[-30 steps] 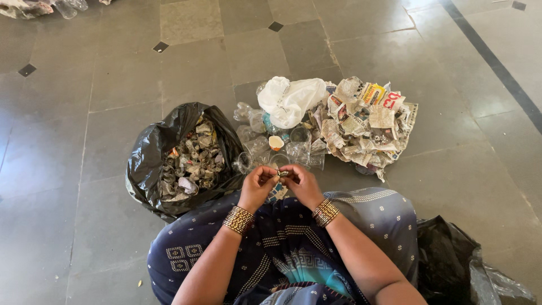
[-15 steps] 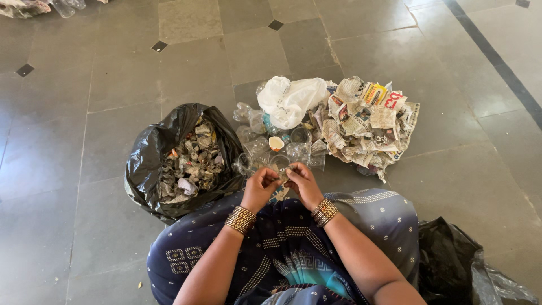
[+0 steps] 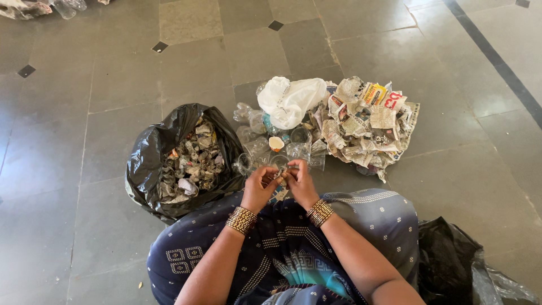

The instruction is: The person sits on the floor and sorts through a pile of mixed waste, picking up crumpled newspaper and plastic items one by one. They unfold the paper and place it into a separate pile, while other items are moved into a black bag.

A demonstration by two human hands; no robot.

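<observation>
Fingers of the left hand (image 3: 261, 183) and the right hand (image 3: 299, 179) are meeting over the lap, both pinching one small scrap (image 3: 280, 172) between their tips; the scrap is too small to tell what it is made of. Each hand is curling closed around that piece, thumbs and forefingers touching it, wrists wearing stacked gold bangles (image 3: 240, 219). Just under the hands, a bit of printed paper (image 3: 276, 195) is lying on the dark blue patterned cloth (image 3: 293, 243) covering the knees. Just beyond the fingertips, a cluster of clear plastic cups (image 3: 265, 149) is sitting on the grey tiled floor (image 3: 84, 141), with a small white cup (image 3: 276, 143) among them. Farther ahead of the hands, a white plastic bag (image 3: 291, 99) is resting on that cluster. Ahead and to the right of the right hand, a heap of crumpled newspaper (image 3: 367, 121) is spreading out on the floor. To the left of the left hand, an open black rubbish bag (image 3: 149, 164) is holding crumpled paper waste (image 3: 192, 158). Behind and to the right of the right hand, a second black bag (image 3: 451, 260) is lying beside the knee.
</observation>
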